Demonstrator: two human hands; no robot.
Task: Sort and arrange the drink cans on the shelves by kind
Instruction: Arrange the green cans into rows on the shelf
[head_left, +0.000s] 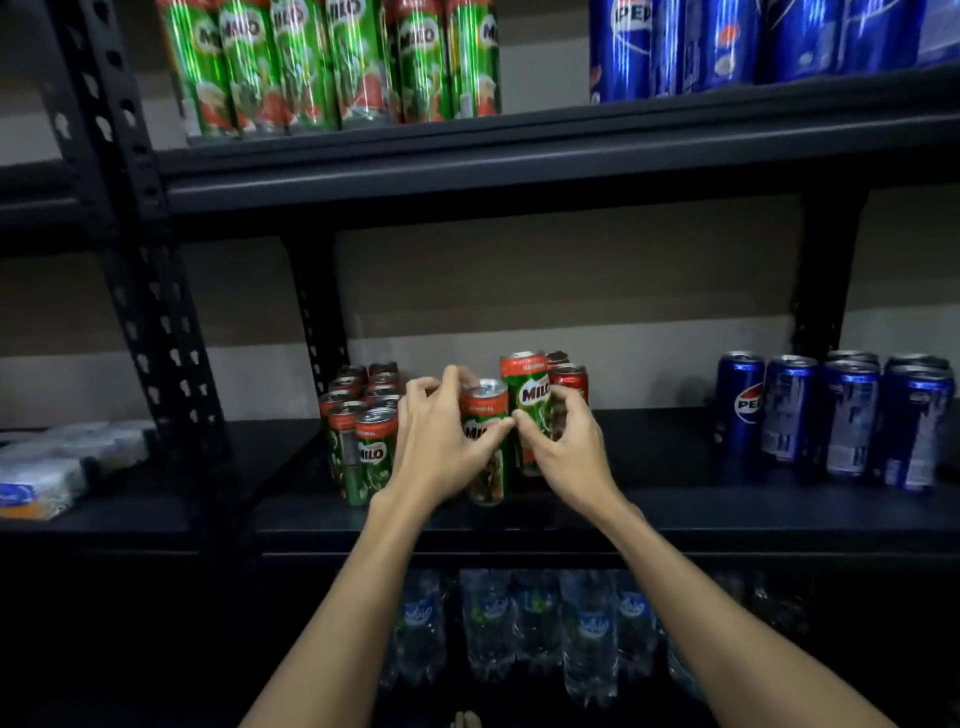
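Now the left hand (441, 441) is gripping a green-and-red Milo tin can (485, 447) on the black metal middle shelf (675, 514); the right hand (563, 447), at three o'clock, is probably pinching a taller-looking neighbour can (527, 400). Crowded cans could topple if nudged.

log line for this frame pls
left hand: grips Milo can | right hand: grips second Milo can | middle shelf

Upper-shelf Pepsi cans (727, 47) cut off by top edge
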